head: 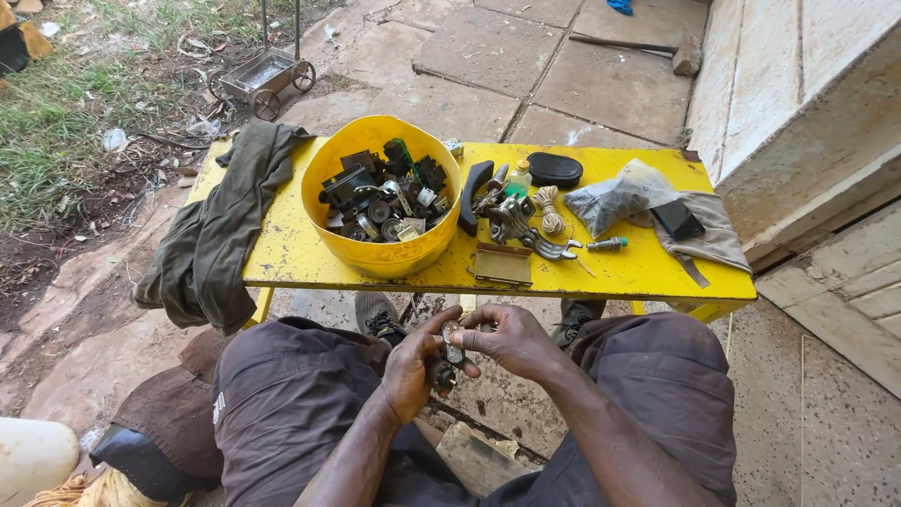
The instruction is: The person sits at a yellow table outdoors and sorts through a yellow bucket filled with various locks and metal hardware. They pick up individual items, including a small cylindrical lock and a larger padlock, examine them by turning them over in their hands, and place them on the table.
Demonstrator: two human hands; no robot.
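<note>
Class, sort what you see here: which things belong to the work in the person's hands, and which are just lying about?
In the work:
- left hand
- right hand
- small metal part held between both

Lying about:
- yellow bowl of parts
- green cloth
- black case
- plastic bag
- hammer
- yellow table

**What the view leaves unclear**

The small metal part (451, 345) between the left hand (410, 368) and right hand (511, 339) is mostly covered by fingers; its kind cannot be told. The pieces heaped in the yellow bowl (375, 252) overlap and hide one another. The bag (610, 199) blurs its contents. A white container (33, 455) is cut off at the left edge, a blue object (619, 6) at the top.
</note>
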